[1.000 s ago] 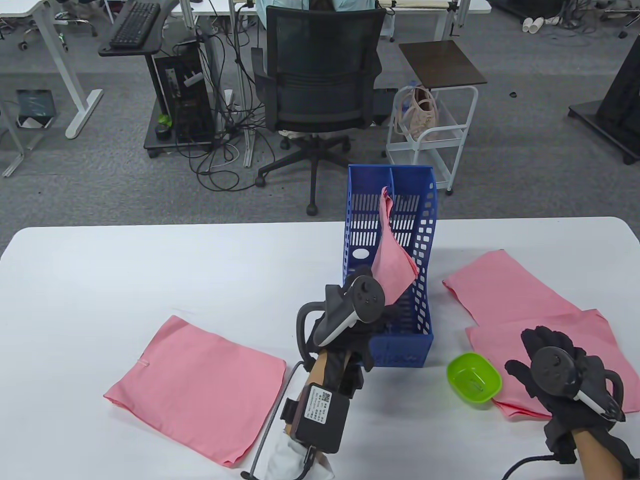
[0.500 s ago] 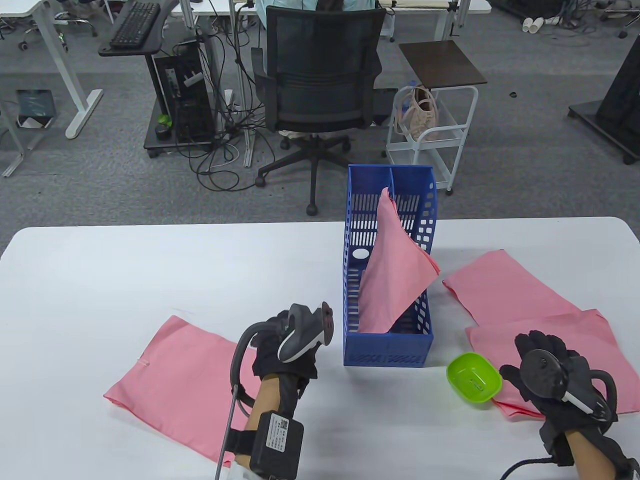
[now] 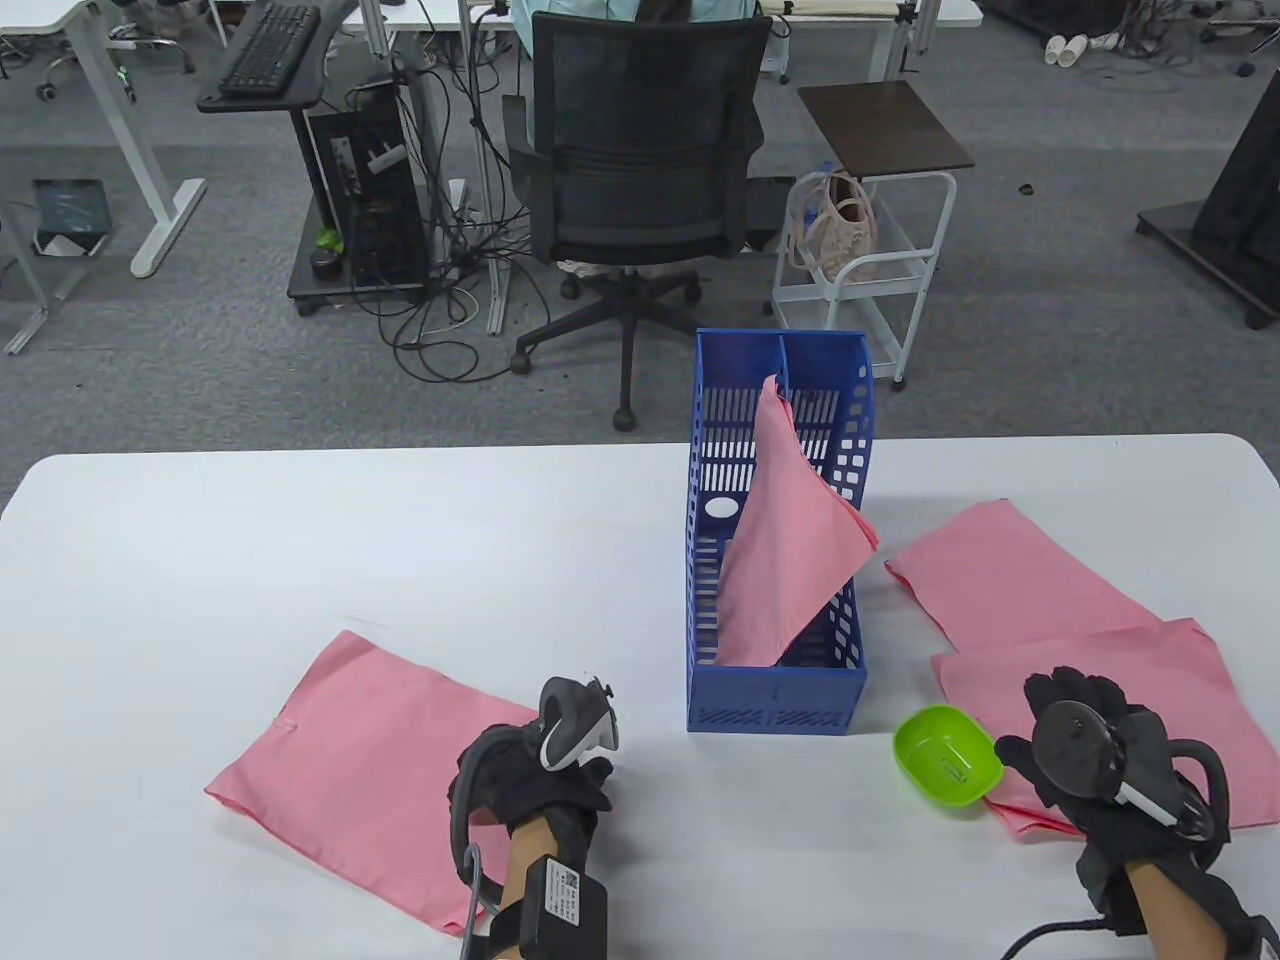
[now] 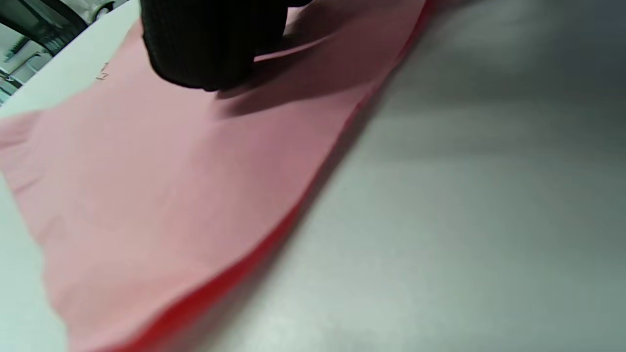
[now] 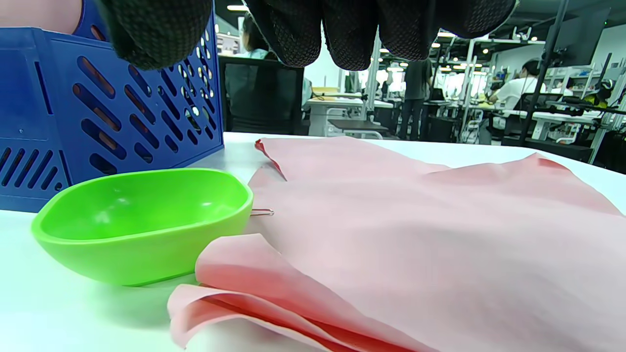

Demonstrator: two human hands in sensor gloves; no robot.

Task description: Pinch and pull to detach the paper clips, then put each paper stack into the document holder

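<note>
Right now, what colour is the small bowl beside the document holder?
Bright green bowl; the right wrist view shows it best.

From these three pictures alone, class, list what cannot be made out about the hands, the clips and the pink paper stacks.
- Left hand fingertips: table view, tracker covers them; left wrist view, blurred, so grip on the left pink paper stack is unclear.
- Small wire clip on that stack: too small to detail.
- Green plastic bowl contents: too small in table view; rim hides them in right wrist view.
- Right hand: fingers cut off in right wrist view.

- The holder [image 3: 775,690] stands mid-frame, a pink stack [image 3: 790,545] leaning out over its right wall.
- Bare counter [image 3: 350,540] spans the left and centre of the table view.
- The bowl [image 3: 947,755] sits lower right, between holder and right stacks [image 3: 1030,590].
</note>
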